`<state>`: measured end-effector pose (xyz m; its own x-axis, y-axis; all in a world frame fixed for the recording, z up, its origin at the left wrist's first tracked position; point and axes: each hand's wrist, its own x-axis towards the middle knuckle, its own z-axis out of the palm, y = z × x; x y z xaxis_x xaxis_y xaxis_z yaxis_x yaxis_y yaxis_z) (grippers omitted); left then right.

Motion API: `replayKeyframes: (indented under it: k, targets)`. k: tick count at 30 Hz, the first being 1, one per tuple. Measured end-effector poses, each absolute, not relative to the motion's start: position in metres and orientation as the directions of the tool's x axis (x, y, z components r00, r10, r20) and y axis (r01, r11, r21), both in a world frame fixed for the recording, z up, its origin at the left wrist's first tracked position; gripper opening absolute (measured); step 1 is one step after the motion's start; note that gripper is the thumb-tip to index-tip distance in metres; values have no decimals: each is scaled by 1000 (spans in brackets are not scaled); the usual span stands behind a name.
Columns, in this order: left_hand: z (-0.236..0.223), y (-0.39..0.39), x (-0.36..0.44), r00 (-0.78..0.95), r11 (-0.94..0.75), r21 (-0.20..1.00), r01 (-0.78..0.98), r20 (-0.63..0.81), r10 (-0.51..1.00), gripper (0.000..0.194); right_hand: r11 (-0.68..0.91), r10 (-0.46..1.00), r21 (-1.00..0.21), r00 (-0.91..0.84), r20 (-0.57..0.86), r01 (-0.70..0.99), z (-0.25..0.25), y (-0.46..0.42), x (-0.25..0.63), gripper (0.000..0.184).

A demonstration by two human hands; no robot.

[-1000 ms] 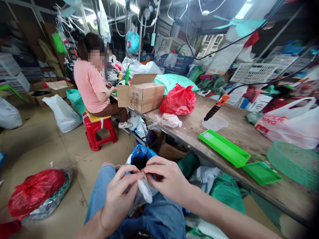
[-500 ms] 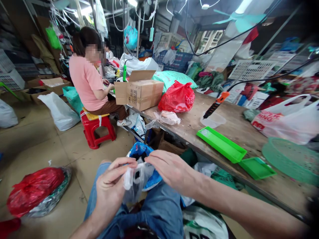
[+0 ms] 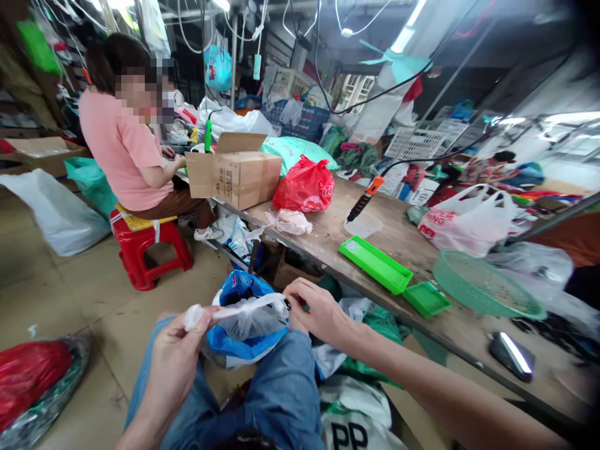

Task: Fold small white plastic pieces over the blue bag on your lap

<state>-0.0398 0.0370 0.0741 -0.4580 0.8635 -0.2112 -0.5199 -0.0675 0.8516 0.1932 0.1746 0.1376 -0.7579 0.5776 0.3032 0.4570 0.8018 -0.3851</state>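
Note:
A thin clear plastic bag point(image 3: 248, 310) is stretched between my two hands, its upper edge pulled nearly taut. My left hand point(image 3: 175, 347) pinches the bunched end between thumb and fingers. At the other end, my right hand point(image 3: 315, 307) grips the bag with bent fingers, beside something small and dark that I cannot make out. Below the bag, a blue and white sack point(image 3: 234, 359) stands with its mouth spread wide near my knees; the clear bag hides part of its inside.
The wooden table point(image 3: 319, 240) holds a green tray point(image 3: 375, 264), a smaller green tray point(image 3: 425, 299), a mint basket point(image 3: 487, 284), an orange-black tool point(image 3: 365, 199), a phone-like object point(image 3: 510, 355), a red bag point(image 3: 304, 184) and a carton point(image 3: 246, 178). A co-worker point(image 3: 122, 137) sits on a red stool point(image 3: 150, 250).
My hands have moved apart, drawing the clear bag out lengthwise between them. The bag's crumpled opening is now a stretched strip. My view has turned to the right.

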Motion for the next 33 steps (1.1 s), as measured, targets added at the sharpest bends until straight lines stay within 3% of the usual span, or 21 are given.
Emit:
replayKeyframes:
  k: [6,13,16,18,20,22,26,33]
  targets:
    - [71,33,-26,-350,-70,922,-380,-73,934,25,856,442,-437,-829,343,275,169,124,178,20]
    - [77,20,-18,-158,139,923,-358,-207,966,38,847,339,-495,-913,224,193,164,93,156,26]
    - [80,21,-20,-67,202,927,-315,-234,970,32,836,303,-531,-923,236,139,164,89,142,28]
    - [82,23,-21,-41,208,932,-296,-230,972,20,848,301,-516,-911,283,120,164,88,135,28]
    - [83,25,-22,-30,202,940,-275,-218,975,20,870,304,-480,-888,345,112,163,89,131,26]
    - [84,26,-23,-42,195,950,-244,-211,977,27,891,313,-435,-869,383,129,161,91,130,24]
    - [85,26,-30,-51,208,972,-106,-214,975,32,899,366,-361,-880,304,249,154,100,134,25]
    - [95,30,-37,108,108,977,185,-130,986,37,689,654,-516,-744,138,510,138,123,132,17]
